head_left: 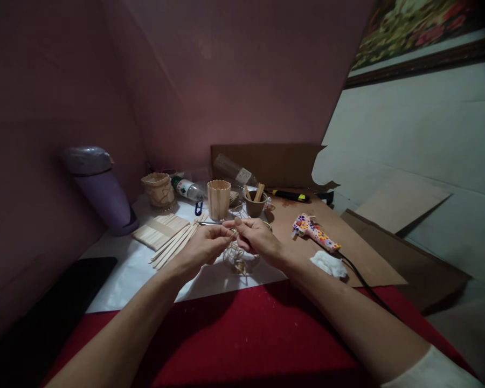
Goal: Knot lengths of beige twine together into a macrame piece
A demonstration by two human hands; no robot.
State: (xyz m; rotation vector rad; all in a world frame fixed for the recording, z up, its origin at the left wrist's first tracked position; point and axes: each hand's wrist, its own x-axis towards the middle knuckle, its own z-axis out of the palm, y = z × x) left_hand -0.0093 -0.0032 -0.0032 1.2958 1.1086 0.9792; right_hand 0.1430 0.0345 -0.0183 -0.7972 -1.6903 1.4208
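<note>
My left hand [212, 241] and my right hand [261, 237] meet above the front of the white sheet. Both are closed, with thumbs and fingertips pinching thin twine between them. The exact strand in the fingertips is small and partly hidden. Just below them lies a loose tangle of the twine [239, 261]. Behind the hands stands a cup made of craft sticks [218, 200]. Loose craft sticks [173, 247] fan out beside my left hand, next to a banded bundle of craft sticks [156, 233]. A metal tool, partly covered, shows behind my fingers.
A floral glue gun [316, 233] with a black cord and a crumpled white tissue [328, 264] lie at right. Farther back are a utility knife [289, 195], a small pot [256, 207] with sticks, plastic bottles [189, 188], a decorated cup [158, 191] and a purple tumbler [105, 196].
</note>
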